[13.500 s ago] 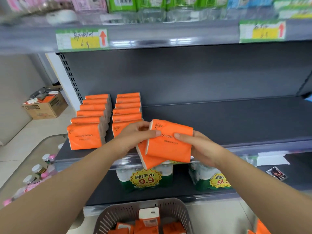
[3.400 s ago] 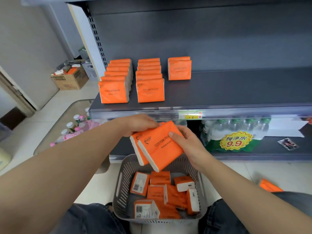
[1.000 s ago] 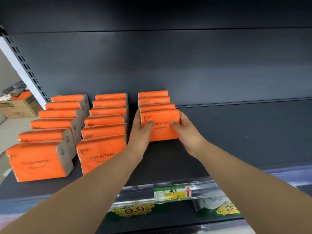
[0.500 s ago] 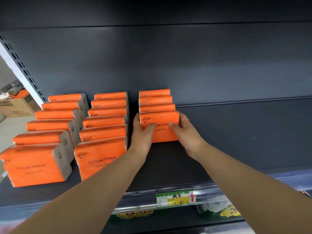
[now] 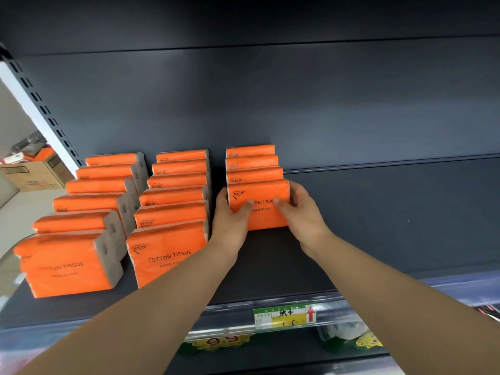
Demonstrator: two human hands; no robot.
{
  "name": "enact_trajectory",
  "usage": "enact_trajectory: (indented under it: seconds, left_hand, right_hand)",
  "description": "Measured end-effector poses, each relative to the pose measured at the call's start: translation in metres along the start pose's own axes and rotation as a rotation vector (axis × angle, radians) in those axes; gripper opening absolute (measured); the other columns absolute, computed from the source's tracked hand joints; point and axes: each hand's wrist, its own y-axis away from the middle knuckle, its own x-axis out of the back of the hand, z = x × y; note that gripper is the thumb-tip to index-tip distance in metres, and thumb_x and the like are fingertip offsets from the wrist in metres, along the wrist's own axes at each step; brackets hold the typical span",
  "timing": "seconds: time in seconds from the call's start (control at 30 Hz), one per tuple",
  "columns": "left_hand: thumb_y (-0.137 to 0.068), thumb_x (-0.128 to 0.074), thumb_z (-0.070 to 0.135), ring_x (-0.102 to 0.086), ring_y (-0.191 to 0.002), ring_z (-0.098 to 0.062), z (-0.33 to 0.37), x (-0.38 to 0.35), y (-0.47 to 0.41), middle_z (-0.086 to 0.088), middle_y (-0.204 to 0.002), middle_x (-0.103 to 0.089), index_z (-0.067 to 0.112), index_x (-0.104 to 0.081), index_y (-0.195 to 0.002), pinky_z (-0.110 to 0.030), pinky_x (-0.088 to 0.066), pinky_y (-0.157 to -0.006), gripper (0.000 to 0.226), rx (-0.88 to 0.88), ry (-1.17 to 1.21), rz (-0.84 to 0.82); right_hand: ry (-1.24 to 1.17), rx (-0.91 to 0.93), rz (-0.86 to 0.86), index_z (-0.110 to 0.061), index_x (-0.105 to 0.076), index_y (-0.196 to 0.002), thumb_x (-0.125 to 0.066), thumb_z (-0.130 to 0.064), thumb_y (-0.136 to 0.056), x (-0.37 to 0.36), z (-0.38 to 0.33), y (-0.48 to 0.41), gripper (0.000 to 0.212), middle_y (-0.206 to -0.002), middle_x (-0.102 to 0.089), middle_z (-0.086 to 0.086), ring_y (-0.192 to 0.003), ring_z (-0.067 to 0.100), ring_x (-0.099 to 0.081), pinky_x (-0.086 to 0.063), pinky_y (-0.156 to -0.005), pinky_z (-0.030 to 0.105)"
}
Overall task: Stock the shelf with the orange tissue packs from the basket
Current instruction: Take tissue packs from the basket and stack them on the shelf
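Left hand (image 5: 232, 218), right hand (image 5: 301, 212) still gripping pack (image 5: 263, 218) | glossy, rectangular | matte shelf (image 5: 378, 226)

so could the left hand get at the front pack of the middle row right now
Probably yes. The left hand grips the front pack of the right row, and the middle row's front pack stands just beside its wrist, with nothing between; it would have to let go first.

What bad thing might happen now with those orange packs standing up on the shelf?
The front pack that the left hand and right hand grip stands upright on a thin edge; released carelessly, it may tip forward. The left arm passes right beside the middle row's front pack, so pulling back might knock that one toward the edge of the shelf.
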Motion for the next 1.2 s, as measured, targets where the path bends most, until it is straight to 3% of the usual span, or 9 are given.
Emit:
enact_trajectory:
  seconds: [0.13, 0.2, 0.27, 0.37, 0.57, 0.67, 0.73, 0.8, 1.2]
  left_hand:
    - [-0.096, -0.056, 0.023, -0.058, -0.106, -0.013, 0.009, 0.001, -0.002, 0.018, -0.098, -0.058, 0.031, -0.047, -0.119, -0.026, -0.044, -0.089, 0.026, 0.019, -0.094, 0.031]
    - [-0.095, -0.057, 0.026, -0.055, -0.11, -0.014, 0.018, 0.002, -0.002, 0.021, -0.098, -0.054, 0.028, -0.043, -0.13, -0.032, -0.041, -0.096, 0.038, 0.018, -0.151, 0.026]
    - [-0.093, -0.059, 0.028, -0.047, -0.127, -0.018, 0.027, 0.002, -0.001, 0.013, -0.123, -0.053, 0.022, -0.031, -0.145, -0.038, -0.037, -0.106, 0.059, 0.002, -0.25, 0.008]
    - [-0.092, -0.06, 0.031, -0.014, -0.147, -0.018, 0.039, 0.002, 0.004, 0.002, -0.159, -0.018, 0.024, -0.01, -0.154, -0.037, -0.015, -0.119, 0.08, -0.04, -0.477, -0.016]
    - [-0.092, -0.061, 0.029, -0.011, -0.147, -0.015, 0.053, 0.002, 0.022, -0.005, -0.161, -0.011, 0.017, -0.011, -0.154, -0.005, 0.0, -0.094, 0.08, -0.202, -0.658, -0.131]
    - [-0.093, -0.059, 0.029, -0.011, -0.148, -0.017, 0.051, 0.007, 0.034, -0.006, -0.16, -0.014, 0.014, -0.018, -0.153, 0.006, 0.014, -0.081, 0.074, -0.304, -0.784, -0.158]
    - [-0.094, -0.057, 0.028, -0.01, -0.148, -0.016, 0.051, 0.011, 0.043, -0.004, -0.16, -0.015, 0.015, -0.021, -0.152, -0.007, 0.013, -0.105, 0.069, -0.33, -0.826, -0.18]
    - [-0.095, -0.056, 0.026, -0.006, -0.149, -0.019, 0.05, 0.016, 0.052, -0.006, -0.16, -0.015, 0.014, -0.022, -0.152, -0.033, -0.003, -0.121, 0.068, -0.357, -0.887, -0.207]
    - [-0.097, -0.044, 0.037, 0.004, -0.15, -0.024, 0.054, 0.054, 0.136, -0.006, -0.162, -0.007, 0.017, -0.013, -0.154, -0.042, 0.0, -0.122, 0.068, -0.501, -1.259, -0.219]
  right_hand:
    - [-0.008, -0.003, 0.038, -0.019, -0.037, -0.143, -0.055, -0.02, -0.095, 0.002, -0.008, 0.003, 0.051, -0.141, -0.048, 0.0, -0.129, 0.016, -0.045, -0.04, -0.107, 0.039]
    - [0.008, 0.005, 0.048, -0.018, -0.033, -0.146, -0.056, -0.021, -0.095, 0.005, -0.014, 0.004, 0.056, -0.147, -0.042, 0.001, -0.135, 0.016, -0.039, -0.034, -0.112, 0.037]
    - [0.051, 0.028, 0.044, -0.02, -0.029, -0.148, -0.057, -0.023, -0.094, 0.008, -0.02, 0.007, 0.061, -0.151, -0.035, -0.002, -0.139, 0.014, -0.031, -0.028, -0.11, 0.027]
    - [0.15, 0.06, 0.033, -0.024, -0.026, -0.149, -0.059, -0.024, -0.093, 0.013, -0.028, 0.012, 0.065, -0.154, -0.029, -0.004, -0.142, 0.012, -0.025, -0.024, -0.104, 0.022]
    - [0.443, 0.175, 0.025, -0.024, -0.026, -0.149, -0.055, -0.024, -0.093, 0.016, -0.044, 0.026, 0.063, -0.158, -0.017, -0.002, -0.145, 0.014, -0.015, -0.015, -0.111, 0.023]
    - [0.641, 0.22, 0.014, -0.027, -0.024, -0.149, -0.052, -0.026, -0.092, 0.016, -0.05, 0.037, 0.063, -0.159, -0.011, 0.0, -0.147, 0.016, -0.006, -0.013, -0.119, 0.04]
    - [0.775, 0.25, 0.013, -0.028, -0.022, -0.149, -0.051, -0.028, -0.092, 0.015, -0.052, 0.045, 0.064, -0.16, -0.009, 0.0, -0.147, 0.016, 0.0, -0.007, -0.119, 0.043]
    - [0.871, 0.277, 0.016, -0.028, -0.02, -0.15, -0.049, -0.031, -0.092, 0.015, -0.052, 0.056, 0.065, -0.16, -0.006, -0.001, -0.147, 0.016, 0.004, -0.002, -0.119, 0.042]
    - [1.169, 0.304, -0.037, -0.027, -0.007, -0.151, -0.044, -0.047, -0.092, 0.005, -0.047, 0.148, 0.073, -0.16, 0.006, 0.0, -0.146, 0.017, 0.011, 0.003, -0.118, 0.045]
